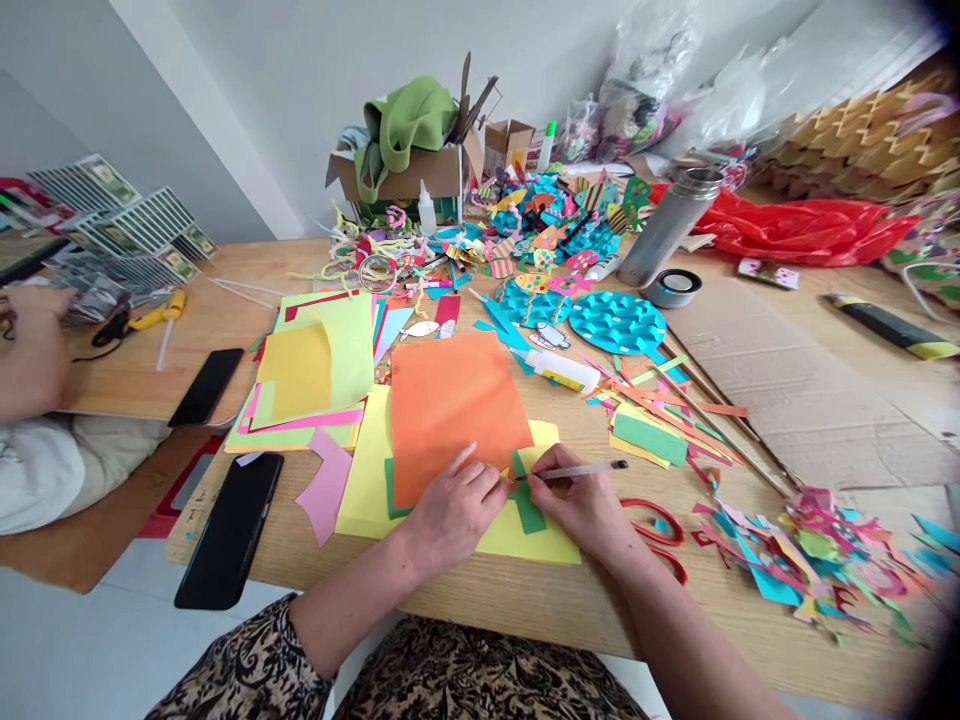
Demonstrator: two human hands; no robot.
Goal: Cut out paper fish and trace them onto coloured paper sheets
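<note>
My right hand [574,497] is closed round a thin pen [581,469], its tip over a green paper piece [529,505]. Beside it my left hand [459,508] rests on an orange sheet [457,400], thumb and forefinger together at a small yellow-and-orange paper piece [506,477]. Whether those fingers pinch that piece or only press it down cannot be made out. Beneath the orange sheet lie more green paper and a large yellow sheet [367,490]. Red-handled scissors [664,535] lie partly under my right forearm.
Stacked coloured papers [349,350] and two phones [229,530] lie left. Behind are a glue bottle [562,370], blue paper discs [617,322] and a metal flask [670,228]. Paper scraps [802,555] and cardboard [810,390] occupy the right. Another person's arm [30,350] is at far left.
</note>
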